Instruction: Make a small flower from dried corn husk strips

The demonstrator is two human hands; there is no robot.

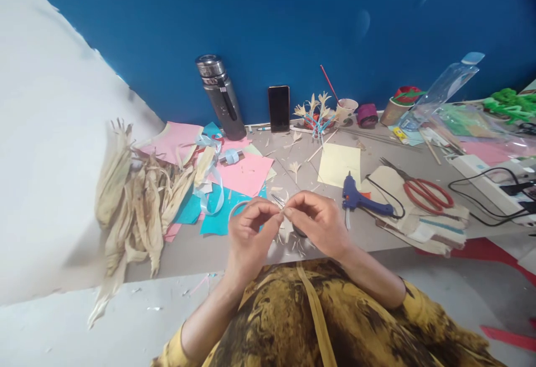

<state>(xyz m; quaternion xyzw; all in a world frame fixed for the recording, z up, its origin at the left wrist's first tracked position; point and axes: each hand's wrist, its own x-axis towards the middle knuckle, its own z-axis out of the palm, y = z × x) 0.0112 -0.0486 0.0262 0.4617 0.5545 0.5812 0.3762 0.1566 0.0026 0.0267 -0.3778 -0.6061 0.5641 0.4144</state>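
Observation:
Above the table's front edge my left hand (pixel 251 236) and my right hand (pixel 322 226) meet fingertip to fingertip. Both are closed in a pinch on something tiny and pale that I cannot make out. Below them lie cream-coloured husk scraps (pixel 286 234) and thin shreds. Partly hidden by my left hand is a pale ring-shaped handle (pixel 238 208). A small husk flower (pixel 295 168) lies just beyond the hands. Farther back stand several husk flowers (pixel 314 104) with blue-wrapped stems (pixel 320 127).
Dried corn husks (pixel 144 210) hang over the left edge. A thermos (pixel 224 104) and phone (pixel 278 109) stand at the wall. Rightward are yellow paper (pixel 339 165), a blue glue gun (pixel 360 199), red-handled scissors (pixel 427 195), a plastic bottle (pixel 446 90) and a corded power strip (pixel 486 185).

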